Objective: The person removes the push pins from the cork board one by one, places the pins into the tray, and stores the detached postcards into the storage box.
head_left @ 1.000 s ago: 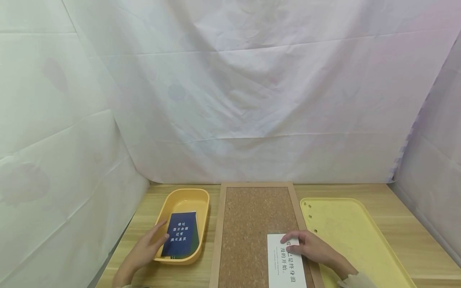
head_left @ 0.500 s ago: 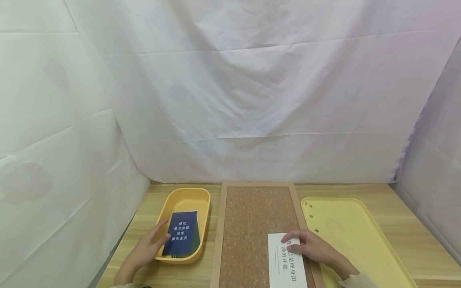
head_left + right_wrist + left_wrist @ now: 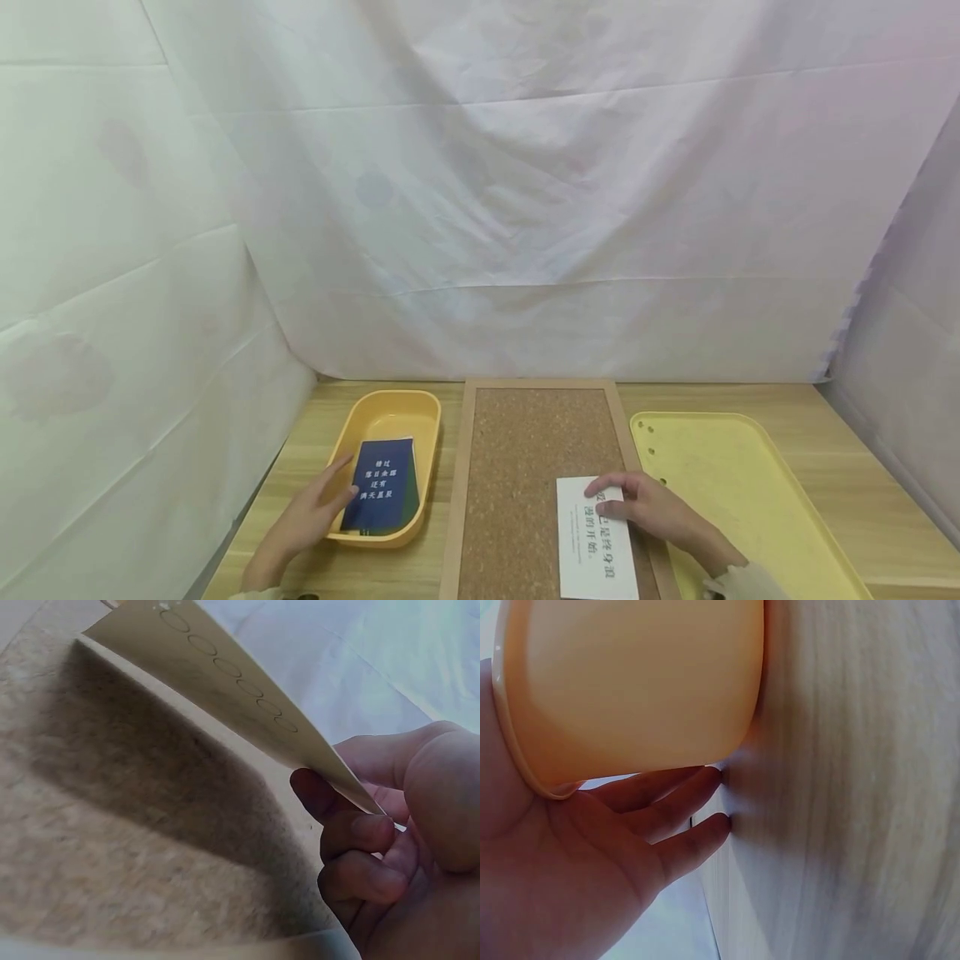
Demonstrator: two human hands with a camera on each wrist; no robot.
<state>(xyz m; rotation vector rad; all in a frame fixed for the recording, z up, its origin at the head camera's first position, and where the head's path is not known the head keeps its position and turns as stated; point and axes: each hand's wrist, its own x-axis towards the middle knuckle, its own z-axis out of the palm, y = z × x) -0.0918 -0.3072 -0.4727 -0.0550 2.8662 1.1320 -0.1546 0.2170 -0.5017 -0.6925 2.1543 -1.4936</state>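
Note:
In the head view, my right hand [image 3: 651, 510] pinches a white postcard [image 3: 592, 542] with dark printed characters. The postcard lies over the lower right of a wood-framed corkboard [image 3: 536, 442]. Seen from the right wrist, the card [image 3: 217, 682] tilts above the cork, casting a shadow, and its underside bears a row of ovals. My left hand [image 3: 303, 521] straddles the side of a deep yellow basin [image 3: 397, 404], thumb over the rim. Its other fingers [image 3: 686, 851] lie along the outside, tips at the tabletop. Inside the basin rest dark blue cards [image 3: 378, 483] with white characters.
A flat yellow tray [image 3: 720, 467] stands right of the corkboard, with several small round things [image 3: 650, 451] along its left side. The wooden table [image 3: 795, 417] ends at white cloth [image 3: 480, 250] hung behind and at both sides.
My right hand and the postcard have shifted slightly upward in view, away from me. The left hand keeps its place at the basin.

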